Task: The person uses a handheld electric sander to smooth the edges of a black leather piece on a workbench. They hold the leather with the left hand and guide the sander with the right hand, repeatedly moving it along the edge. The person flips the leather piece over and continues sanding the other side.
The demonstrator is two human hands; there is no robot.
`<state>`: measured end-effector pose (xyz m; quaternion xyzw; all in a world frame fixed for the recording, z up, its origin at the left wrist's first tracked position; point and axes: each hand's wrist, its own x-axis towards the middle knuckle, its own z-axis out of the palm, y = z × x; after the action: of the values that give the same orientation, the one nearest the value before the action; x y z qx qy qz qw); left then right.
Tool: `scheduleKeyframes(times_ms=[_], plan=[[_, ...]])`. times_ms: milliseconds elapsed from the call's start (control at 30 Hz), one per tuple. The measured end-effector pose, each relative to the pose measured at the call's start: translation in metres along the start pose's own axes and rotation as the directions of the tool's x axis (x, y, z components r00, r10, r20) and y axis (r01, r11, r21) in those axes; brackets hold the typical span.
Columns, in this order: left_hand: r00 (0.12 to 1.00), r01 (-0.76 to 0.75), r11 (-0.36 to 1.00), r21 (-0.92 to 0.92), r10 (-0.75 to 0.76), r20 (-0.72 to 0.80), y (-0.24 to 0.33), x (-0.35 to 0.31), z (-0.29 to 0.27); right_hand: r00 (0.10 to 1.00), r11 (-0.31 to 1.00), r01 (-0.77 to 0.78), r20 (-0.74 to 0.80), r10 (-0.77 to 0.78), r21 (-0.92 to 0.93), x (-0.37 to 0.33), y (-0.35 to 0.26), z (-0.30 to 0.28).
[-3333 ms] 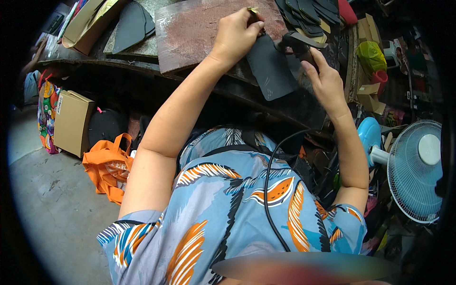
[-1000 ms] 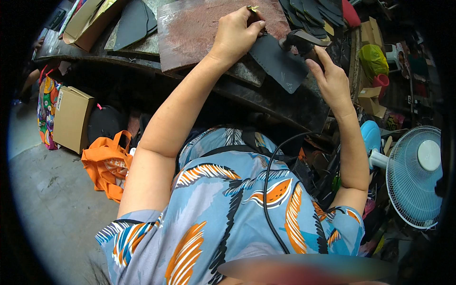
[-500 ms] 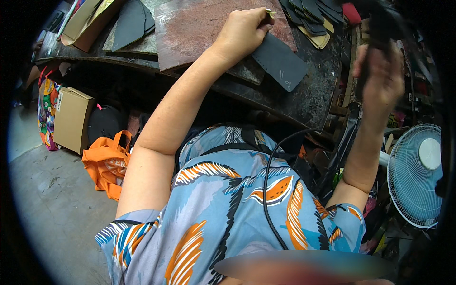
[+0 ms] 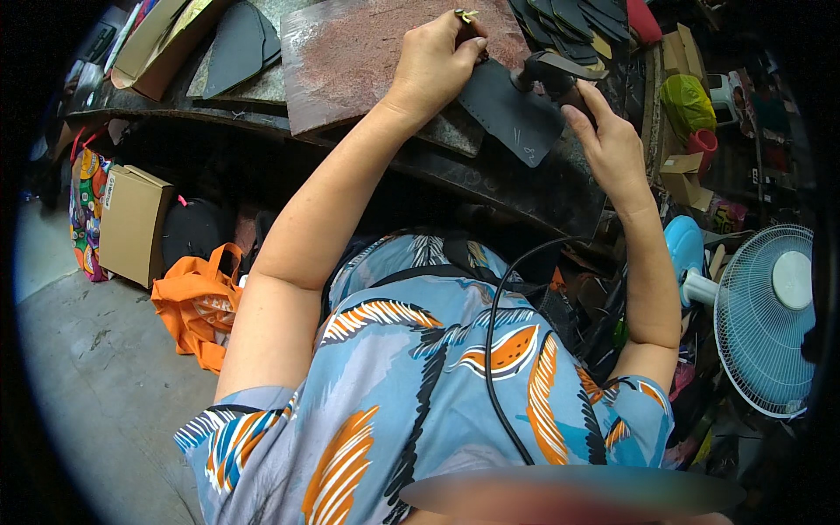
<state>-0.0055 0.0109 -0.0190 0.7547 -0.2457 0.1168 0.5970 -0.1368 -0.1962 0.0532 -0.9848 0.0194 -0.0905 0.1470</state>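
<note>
My right hand [image 4: 612, 144] grips a hammer [image 4: 560, 70] by its handle, the head over the far right part of a flat black sheet piece [image 4: 512, 118]. Whether the hammer touches the piece cannot be told. White marks show near the piece's lower corner, and small dots run along its left edge. My left hand [image 4: 430, 66] is closed at the piece's far left end. Between its thumb and fingers is something small with a yellow tip, mostly hidden. Beneath the hand lies a worn reddish-brown board [image 4: 341, 61].
Black cut pieces [image 4: 569, 26] are piled at the back right, with others [image 4: 241, 52] at the back left beside an open cardboard box [image 4: 162, 52]. An electric fan [image 4: 761, 319] stands on the right. An orange bag [image 4: 197, 302] and a closed carton [image 4: 131, 223] sit lower left.
My right hand has come down and left from its raised place at the right, bringing the hammer over the black piece. My left hand and the piece have shifted slightly left.
</note>
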Motion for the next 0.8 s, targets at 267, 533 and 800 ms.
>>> scheduleKeyframes(times_ms=[267, 533, 800], plan=[[0.991, 0.134, 0.957, -0.258, -0.121, 0.064, 0.003, 0.002, -0.003, 0.998, 0.998, 0.059, 0.006, -0.060, 0.023, 0.001, 0.010, 0.003], [0.994, -0.106, 0.989, 0.106, 0.103, 0.034, 0.007, 0.002, 0.005, 0.997, 0.989, 0.050, -0.069, -0.041, 0.139, 0.007, -0.020, -0.026], [0.928, -0.370, 0.875, 0.311, 0.337, 0.158, 0.024, -0.001, 0.012, 0.903, 0.743, 0.404, -0.365, -0.229, 0.534, 0.007, -0.031, -0.055]])
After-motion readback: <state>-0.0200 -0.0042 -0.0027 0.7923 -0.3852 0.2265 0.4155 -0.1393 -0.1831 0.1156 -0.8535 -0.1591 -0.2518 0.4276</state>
